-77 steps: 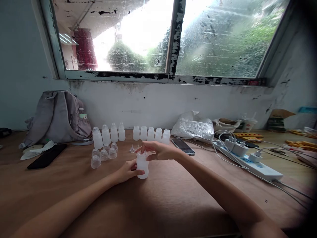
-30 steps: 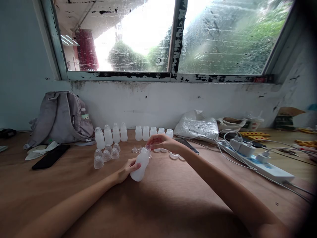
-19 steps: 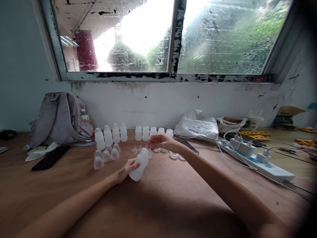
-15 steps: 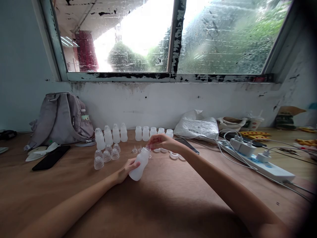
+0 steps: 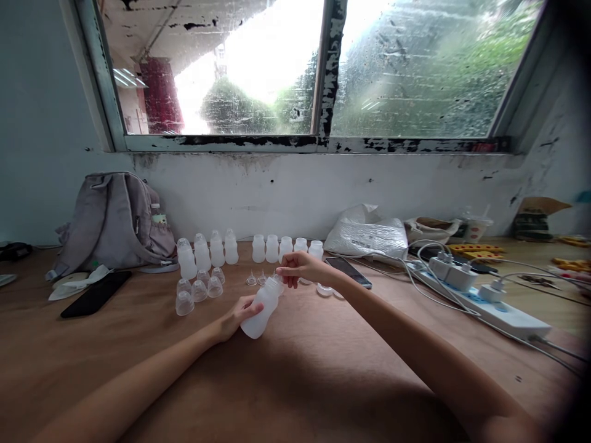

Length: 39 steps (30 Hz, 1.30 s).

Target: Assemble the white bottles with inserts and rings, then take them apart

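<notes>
My left hand [image 5: 240, 315] is wrapped round a frosted baby bottle [image 5: 261, 312], which tilts with its mouth up and to the right. At that mouth, the fingers of my right hand [image 5: 299, 268] are pinched on a small clear bottle nipple [image 5: 276, 277], partly hidden by the fingertips. More clear nipples [image 5: 250, 279] stand on the table just behind the bottle. White collar rings [image 5: 324, 290] lie to the right of my right hand, some of them behind it.
Open bottles [image 5: 272, 249] line the wall; several capped bottles [image 5: 202, 252] stand further left, with clear caps [image 5: 184, 303] before them. A grey backpack [image 5: 111, 221], black phone [image 5: 96, 295], second phone [image 5: 348, 271], plastic bag [image 5: 369, 234] and corded power strip [image 5: 503, 314] surround the work area.
My right hand has shifted slightly right and down at the bottle's mouth, its fingers more curled. The bottle has moved a little right in my left hand.
</notes>
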Motion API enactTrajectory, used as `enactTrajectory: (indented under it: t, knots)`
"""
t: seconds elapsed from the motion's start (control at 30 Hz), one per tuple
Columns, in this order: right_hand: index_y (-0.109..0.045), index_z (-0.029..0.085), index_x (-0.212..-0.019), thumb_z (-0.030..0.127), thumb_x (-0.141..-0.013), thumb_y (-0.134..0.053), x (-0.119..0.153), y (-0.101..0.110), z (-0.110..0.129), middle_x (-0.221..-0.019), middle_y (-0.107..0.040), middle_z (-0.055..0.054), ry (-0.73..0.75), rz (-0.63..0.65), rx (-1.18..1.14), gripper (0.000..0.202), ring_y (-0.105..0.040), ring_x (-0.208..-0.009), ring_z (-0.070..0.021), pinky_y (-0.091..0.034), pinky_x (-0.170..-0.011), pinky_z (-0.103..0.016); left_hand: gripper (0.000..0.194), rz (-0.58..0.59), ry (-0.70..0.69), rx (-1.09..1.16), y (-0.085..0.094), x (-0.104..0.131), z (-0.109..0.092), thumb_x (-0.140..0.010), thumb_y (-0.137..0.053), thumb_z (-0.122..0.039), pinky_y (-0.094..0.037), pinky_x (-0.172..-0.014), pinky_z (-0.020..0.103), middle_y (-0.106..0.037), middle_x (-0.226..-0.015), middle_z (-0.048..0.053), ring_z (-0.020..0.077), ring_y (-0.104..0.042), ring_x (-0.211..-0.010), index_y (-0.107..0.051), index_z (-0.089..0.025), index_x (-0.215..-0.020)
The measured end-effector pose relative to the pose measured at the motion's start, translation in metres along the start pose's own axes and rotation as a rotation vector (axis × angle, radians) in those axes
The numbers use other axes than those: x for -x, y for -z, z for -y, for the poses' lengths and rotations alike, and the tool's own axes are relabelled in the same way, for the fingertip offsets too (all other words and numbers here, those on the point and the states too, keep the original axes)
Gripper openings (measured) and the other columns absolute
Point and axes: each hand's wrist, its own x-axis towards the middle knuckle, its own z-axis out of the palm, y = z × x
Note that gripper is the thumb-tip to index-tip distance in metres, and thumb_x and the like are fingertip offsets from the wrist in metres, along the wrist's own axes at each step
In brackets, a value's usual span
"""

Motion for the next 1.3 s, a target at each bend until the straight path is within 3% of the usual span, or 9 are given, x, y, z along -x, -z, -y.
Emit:
enactTrajectory:
  t: [0.3,0.5,0.77,1.0,1.3]
  knots:
    - [-0.045,0.016,-0.052,0.056,-0.071,-0.048,0.001,-0.001,-0.003,-0.042,-0.044,0.004,0.031,-0.044,0.33,0.045,-0.039,-0.036,-0.0051,-0.028,-0.036,-0.019,0.043,0.013,0.009,0.0,0.0,0.001,-0.002,-0.071,-0.051,-0.052,-0.025,-0.051,0.022,-0.048,-0.067,0.002,0.0099,-0.04,-0.057,-0.054,-0.01,-0.081]
    - [-0.053,0.015,-0.078,0.046,-0.072,-0.053,0.004,0.008,0.004,-0.055,-0.053,0.002,-0.043,0.077,0.272,0.031,-0.044,-0.039,-0.0066,-0.028,-0.035,-0.017,0.041,0.01,0.013,0.016,0.001,0.0,-0.001,-0.072,-0.051,-0.05,-0.026,-0.05,0.022,-0.048,-0.067,0.002,0.0098,-0.042,-0.056,-0.054,-0.01,-0.079]
    - [-0.044,0.015,-0.054,0.043,-0.076,-0.047,0.002,0.005,0.0,-0.043,-0.041,0.005,-0.001,0.096,0.259,0.036,-0.036,-0.038,-0.0047,-0.027,-0.038,-0.018,0.044,0.035,0.017,0.004,0.001,0.001,-0.001,-0.071,-0.051,-0.051,-0.027,-0.049,0.021,-0.05,-0.067,0.003,0.0103,-0.043,-0.057,-0.055,-0.009,-0.085]
    - [-0.05,0.015,-0.077,0.046,-0.075,-0.049,0.005,0.006,0.004,-0.058,-0.052,0.002,-0.005,0.112,0.249,0.031,-0.043,-0.042,-0.0062,-0.03,-0.039,-0.018,0.04,0.023,0.003,0.019,0.002,0.0,0.0,-0.072,-0.052,-0.048,-0.027,-0.047,0.02,-0.049,-0.063,0.001,0.0083,-0.041,-0.053,-0.056,-0.009,-0.08]
    - [-0.043,0.017,-0.064,0.039,-0.081,-0.042,0.002,-0.002,-0.001,-0.052,-0.049,0.002,0.117,0.035,0.446,0.029,-0.042,-0.042,-0.0078,-0.033,-0.043,-0.021,0.039,0.087,0.078,0.117,0.0,0.002,0.001,-0.076,-0.047,-0.047,-0.04,-0.048,0.023,-0.06,-0.07,0.008,0.0153,-0.057,-0.053,-0.051,-0.011,-0.087]
